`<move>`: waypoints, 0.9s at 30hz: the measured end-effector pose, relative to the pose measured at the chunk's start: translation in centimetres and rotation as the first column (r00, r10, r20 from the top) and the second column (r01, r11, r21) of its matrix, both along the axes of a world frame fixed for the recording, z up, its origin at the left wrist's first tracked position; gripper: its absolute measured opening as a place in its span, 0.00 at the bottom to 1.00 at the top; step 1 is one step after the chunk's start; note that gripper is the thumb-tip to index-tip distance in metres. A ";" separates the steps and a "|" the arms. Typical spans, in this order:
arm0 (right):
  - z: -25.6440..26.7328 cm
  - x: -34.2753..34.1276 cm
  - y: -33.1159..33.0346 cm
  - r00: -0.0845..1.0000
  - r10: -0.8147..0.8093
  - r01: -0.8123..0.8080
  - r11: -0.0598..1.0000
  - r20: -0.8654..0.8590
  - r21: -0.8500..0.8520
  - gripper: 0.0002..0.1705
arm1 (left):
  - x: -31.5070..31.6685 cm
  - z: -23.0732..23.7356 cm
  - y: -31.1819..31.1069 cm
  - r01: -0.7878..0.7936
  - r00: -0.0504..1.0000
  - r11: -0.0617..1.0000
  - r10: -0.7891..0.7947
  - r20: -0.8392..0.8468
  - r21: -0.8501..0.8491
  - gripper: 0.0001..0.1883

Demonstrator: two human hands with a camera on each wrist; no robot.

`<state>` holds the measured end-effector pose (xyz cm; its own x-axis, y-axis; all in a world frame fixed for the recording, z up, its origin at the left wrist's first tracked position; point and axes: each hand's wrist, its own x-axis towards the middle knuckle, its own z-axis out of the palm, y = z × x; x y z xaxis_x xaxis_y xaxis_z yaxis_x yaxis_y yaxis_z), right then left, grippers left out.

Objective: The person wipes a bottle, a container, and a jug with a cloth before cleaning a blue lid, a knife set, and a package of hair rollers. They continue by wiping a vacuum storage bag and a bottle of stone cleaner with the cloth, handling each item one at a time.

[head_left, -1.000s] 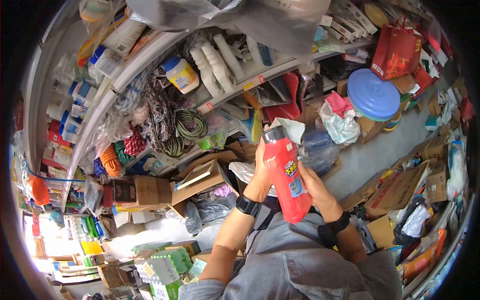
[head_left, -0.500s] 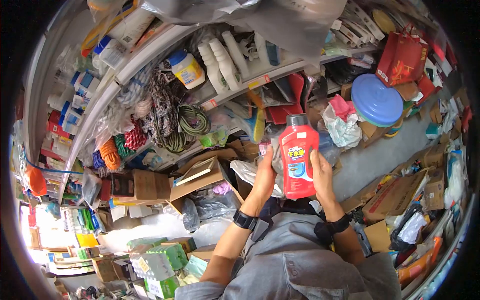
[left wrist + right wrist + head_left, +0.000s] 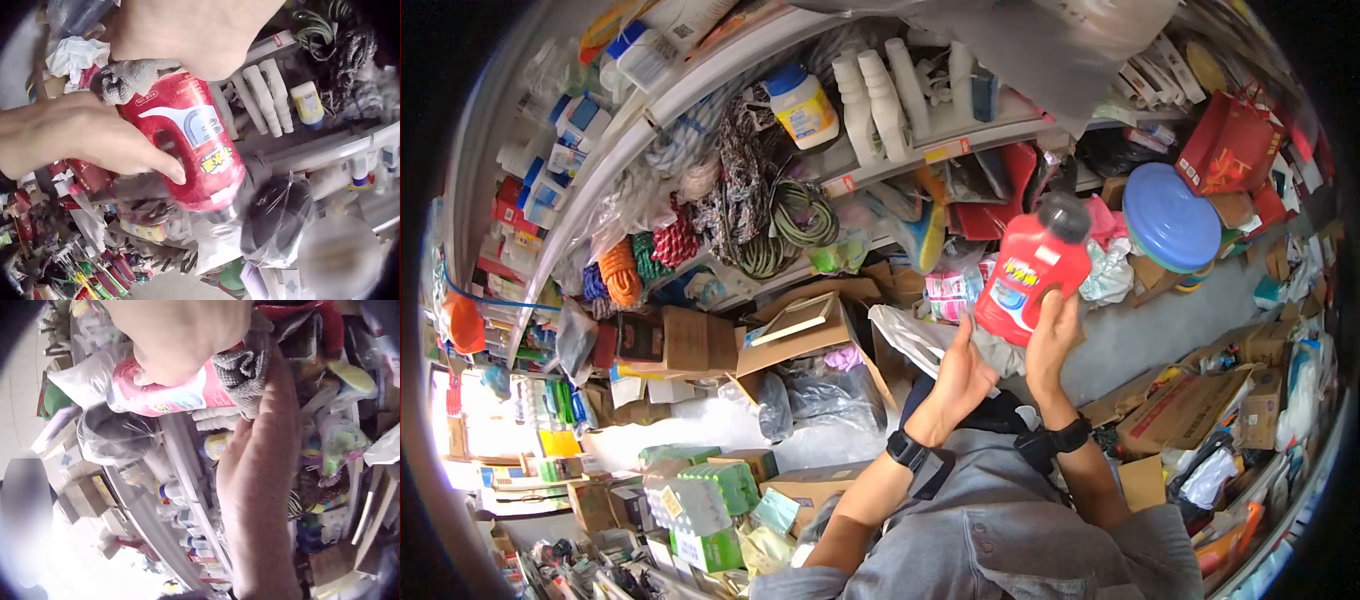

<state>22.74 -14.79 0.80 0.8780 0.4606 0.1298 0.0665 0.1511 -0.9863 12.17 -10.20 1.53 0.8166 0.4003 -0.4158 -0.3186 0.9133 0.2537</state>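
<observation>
**A:** Head view, status?
**B:** Red bottle is raised, black cap on. Right hand grips its handle side; left hand is just below the base.

**A:** Left wrist view?
**B:** Right thumb crosses the handle. Grey cloth bunches at the base, beside the left hand.

**A:** Right wrist view?
**B:** Left thumb and fingers pinch the cloth; some fingertips hidden. Judged progress: bottle picked up, cloth on it; neither set down yet.

**A:** Versus the earlier head frame?
**B:** Bottle is nearly upright between the hands there; now it tilts, cap rightward, left hand lower.
</observation>
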 end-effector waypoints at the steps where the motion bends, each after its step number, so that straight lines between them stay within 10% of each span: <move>1: -0.8 -0.4 0.2 0.998 0.053 -0.055 0.998 0.042 0.041 0.21 | 0.1 -0.1 0.6 -0.009 1.000 1.000 0.009 0.009 0.006 0.28; 8: 1.5 -1.5 1.7 0.844 0.404 -0.341 0.912 0.353 -0.229 0.34 | -2.3 -2.9 3.3 -0.090 0.994 0.995 0.092 -0.052 0.043 0.27; 12: 2.9 -0.8 3.5 0.721 0.558 -0.443 0.827 0.411 -0.346 0.24 | -3.6 -1.4 5.8 -0.156 0.980 0.983 0.166 -0.106 0.097 0.25; 22: 1.9 0.0 9.5 0.924 0.357 -0.306 0.905 0.136 -0.297 0.14 | -5.3 -3.2 11.6 -0.189 0.958 0.980 0.200 -0.208 0.069 0.19; 27: 0.7 3.8 14.3 0.939 0.203 -0.099 0.933 0.278 -0.346 0.17 | -8.7 -3.8 13.9 -0.192 0.951 0.976 0.211 -0.227 0.103 0.17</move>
<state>26.55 -0.48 1.54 0.7361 0.6464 0.2010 0.3729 -0.1393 -0.9174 3.52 3.66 -2.25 0.5985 0.5851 -0.5473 -0.4162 0.8107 0.4117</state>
